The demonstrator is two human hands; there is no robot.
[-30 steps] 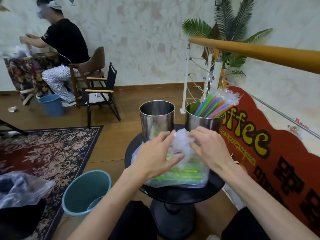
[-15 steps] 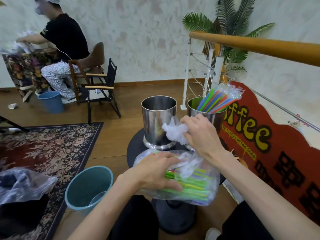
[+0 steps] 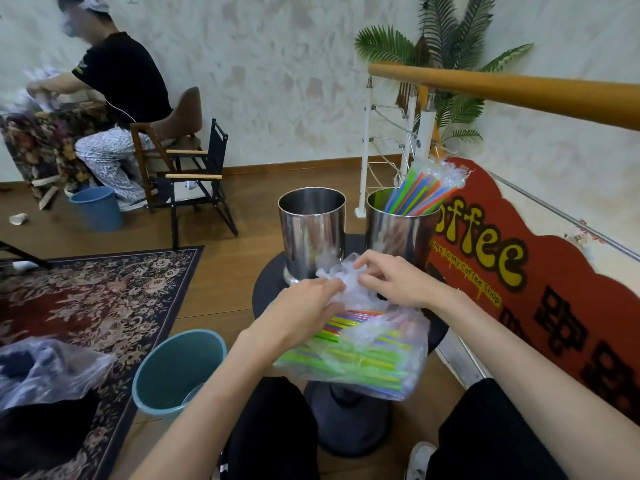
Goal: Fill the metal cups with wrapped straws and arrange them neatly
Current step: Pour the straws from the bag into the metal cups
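Two metal cups stand on a small round black table (image 3: pixel 266 289). The left cup (image 3: pixel 312 233) looks empty; the right cup (image 3: pixel 398 230) holds a bunch of wrapped coloured straws (image 3: pixel 424 190) leaning right. A clear plastic bag of coloured straws (image 3: pixel 363 351) lies at the table's near edge. My left hand (image 3: pixel 304 311) and my right hand (image 3: pixel 394 280) both pinch the bag's crumpled knotted top (image 3: pixel 341 275), just in front of the left cup.
A teal bin (image 3: pixel 180 368) stands on the floor left of the table. A red coffee sign (image 3: pixel 519 271) and a wooden handrail (image 3: pixel 519 90) are on the right. A patterned rug, a folding chair (image 3: pixel 194 178) and a seated person (image 3: pixel 114 109) are on the left.
The bag was lifted by its top in my right hand, then came back down. Both hands have closed in again on the knotted top.
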